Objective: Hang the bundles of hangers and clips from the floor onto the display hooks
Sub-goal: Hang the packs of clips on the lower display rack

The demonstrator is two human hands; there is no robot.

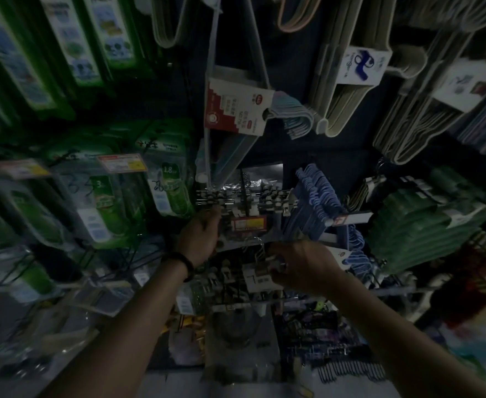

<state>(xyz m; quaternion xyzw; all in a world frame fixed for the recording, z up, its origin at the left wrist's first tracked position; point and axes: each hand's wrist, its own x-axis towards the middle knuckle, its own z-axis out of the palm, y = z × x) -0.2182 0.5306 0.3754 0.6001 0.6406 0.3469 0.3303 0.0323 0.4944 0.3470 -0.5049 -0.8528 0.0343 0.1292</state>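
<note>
Head view, left fingers (214, 218) gripping clip bundle (244, 196), right fingers (279, 272) pinching clips (260, 264).

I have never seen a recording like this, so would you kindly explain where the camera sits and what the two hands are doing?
There is no machine here: a person works with bare hands, and the single picture comes from a wide-angle camera worn on their head, facing a shop display wall. The picture is dark and blurred. The right hand curls its fingers round a small clip bundle with a wire hook on top. The left hand, with a dark wristband, is raised to the clip packs hanging on the wall; whether it grips them I cannot tell. To the right hang blue hangers, to the left green packets.
</note>
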